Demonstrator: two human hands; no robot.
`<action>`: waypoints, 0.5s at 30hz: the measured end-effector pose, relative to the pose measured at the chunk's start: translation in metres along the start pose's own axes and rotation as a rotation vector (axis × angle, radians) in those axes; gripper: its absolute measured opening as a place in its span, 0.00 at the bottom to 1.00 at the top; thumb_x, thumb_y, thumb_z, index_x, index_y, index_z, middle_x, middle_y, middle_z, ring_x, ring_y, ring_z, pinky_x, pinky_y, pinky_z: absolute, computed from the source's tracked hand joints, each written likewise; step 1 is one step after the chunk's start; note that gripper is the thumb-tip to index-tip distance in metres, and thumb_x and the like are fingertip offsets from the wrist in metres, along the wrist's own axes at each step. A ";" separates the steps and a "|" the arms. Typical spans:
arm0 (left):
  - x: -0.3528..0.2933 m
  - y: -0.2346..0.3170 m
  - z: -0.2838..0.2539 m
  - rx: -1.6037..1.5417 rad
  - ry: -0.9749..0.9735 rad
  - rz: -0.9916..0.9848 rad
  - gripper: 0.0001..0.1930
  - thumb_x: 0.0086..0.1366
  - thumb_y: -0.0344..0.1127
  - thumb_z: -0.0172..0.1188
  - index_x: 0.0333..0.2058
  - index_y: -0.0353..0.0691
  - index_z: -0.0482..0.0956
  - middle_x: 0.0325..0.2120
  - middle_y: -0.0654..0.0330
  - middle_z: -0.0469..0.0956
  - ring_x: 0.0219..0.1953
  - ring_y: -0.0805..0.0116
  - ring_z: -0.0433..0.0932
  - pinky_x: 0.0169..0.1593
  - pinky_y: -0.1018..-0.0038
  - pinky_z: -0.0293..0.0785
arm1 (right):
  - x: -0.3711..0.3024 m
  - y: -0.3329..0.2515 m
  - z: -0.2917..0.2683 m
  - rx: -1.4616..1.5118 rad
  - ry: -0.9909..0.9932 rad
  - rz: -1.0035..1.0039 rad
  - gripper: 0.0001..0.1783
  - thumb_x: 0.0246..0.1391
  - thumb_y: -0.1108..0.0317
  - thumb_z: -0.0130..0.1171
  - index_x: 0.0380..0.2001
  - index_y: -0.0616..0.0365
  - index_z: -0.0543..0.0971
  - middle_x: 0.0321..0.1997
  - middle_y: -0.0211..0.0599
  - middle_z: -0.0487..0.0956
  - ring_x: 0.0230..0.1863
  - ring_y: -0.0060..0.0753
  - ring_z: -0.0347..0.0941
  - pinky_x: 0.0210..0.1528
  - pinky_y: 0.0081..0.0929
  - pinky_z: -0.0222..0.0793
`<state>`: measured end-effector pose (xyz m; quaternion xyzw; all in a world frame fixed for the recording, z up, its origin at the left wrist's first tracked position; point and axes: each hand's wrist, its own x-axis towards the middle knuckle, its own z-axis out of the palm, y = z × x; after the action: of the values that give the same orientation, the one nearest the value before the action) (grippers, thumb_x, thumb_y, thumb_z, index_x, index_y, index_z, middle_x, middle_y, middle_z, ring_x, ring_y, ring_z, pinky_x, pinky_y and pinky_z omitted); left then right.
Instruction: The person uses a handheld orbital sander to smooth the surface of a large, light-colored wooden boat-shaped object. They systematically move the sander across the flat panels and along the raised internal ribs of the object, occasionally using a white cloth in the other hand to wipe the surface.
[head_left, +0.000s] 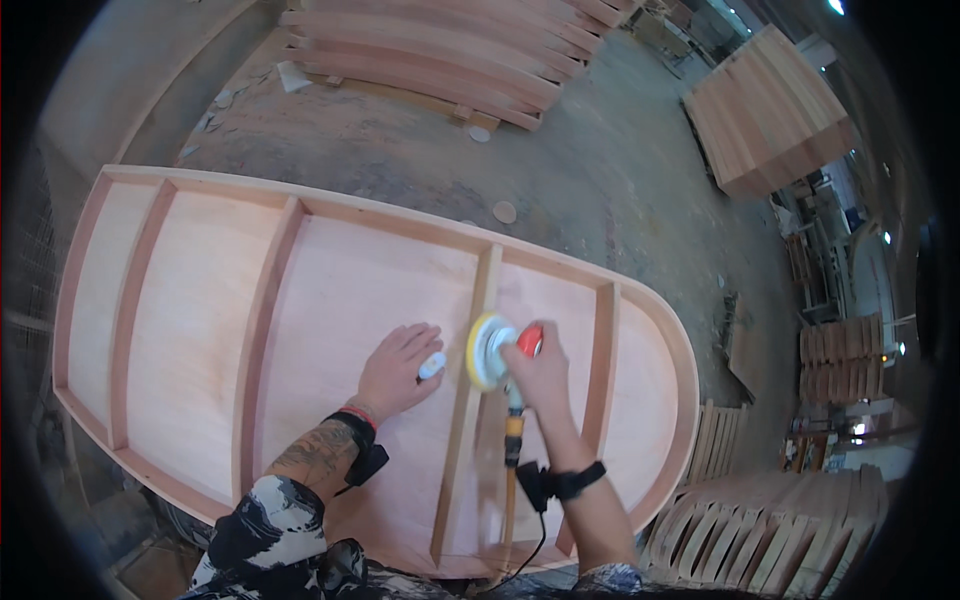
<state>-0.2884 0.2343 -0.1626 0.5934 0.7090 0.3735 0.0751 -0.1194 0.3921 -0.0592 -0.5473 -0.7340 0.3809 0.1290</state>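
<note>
My right hand [545, 375] grips a pneumatic disc sander [500, 350] with a red grip and a yellow-edged pad. The pad is turned on edge, facing left, at the side of a wooden cross rib [463, 420]; whether it touches is unclear. An orange air hose [510, 500] runs down from the sander. Left of that rib, my left hand [398, 368] is over the pale panel [370, 270], thumb and fingers around a small white rounded object [432, 366] whose kind I cannot make out. Both belong to a long wooden frame [400, 217] with a rounded right end.
More cross ribs [265, 340] divide the frame. Beyond it, stacked curved wooden parts [440, 50] stand on the dusty floor [600, 190]. A large stack of boards [770, 115] is at the far right, with slatted wooden pieces [770, 530] at the lower right. A black cable hangs from my right wrist.
</note>
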 end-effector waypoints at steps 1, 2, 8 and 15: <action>0.002 0.002 0.003 0.001 -0.003 0.016 0.19 0.63 0.40 0.67 0.50 0.40 0.82 0.59 0.56 0.78 0.64 0.54 0.73 0.68 0.56 0.70 | 0.025 -0.002 -0.002 -0.035 0.026 -0.028 0.30 0.47 0.54 0.68 0.49 0.62 0.75 0.39 0.58 0.81 0.44 0.63 0.79 0.49 0.48 0.75; 0.004 0.003 0.002 0.003 -0.007 0.014 0.19 0.63 0.40 0.67 0.51 0.40 0.82 0.59 0.57 0.78 0.64 0.54 0.73 0.68 0.56 0.70 | 0.046 -0.007 -0.002 -0.050 0.044 -0.045 0.30 0.47 0.54 0.68 0.49 0.62 0.76 0.39 0.58 0.81 0.43 0.62 0.80 0.49 0.48 0.75; 0.009 0.004 0.000 0.008 -0.010 0.026 0.20 0.63 0.43 0.66 0.51 0.40 0.81 0.59 0.57 0.77 0.65 0.56 0.72 0.69 0.56 0.68 | 0.127 -0.001 -0.005 0.128 -0.028 -0.030 0.28 0.48 0.55 0.68 0.47 0.62 0.76 0.37 0.49 0.81 0.41 0.48 0.81 0.46 0.43 0.76; 0.004 -0.004 -0.002 0.051 -0.023 0.006 0.19 0.63 0.42 0.66 0.50 0.40 0.81 0.60 0.57 0.77 0.65 0.57 0.71 0.70 0.57 0.67 | 0.083 0.021 -0.006 0.736 -0.313 0.173 0.18 0.56 0.66 0.62 0.48 0.56 0.72 0.34 0.38 0.77 0.22 0.29 0.76 0.21 0.26 0.76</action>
<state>-0.2934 0.2375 -0.1624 0.6014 0.7158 0.3484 0.0671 -0.1318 0.4719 -0.0883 -0.4597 -0.5110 0.7061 0.1702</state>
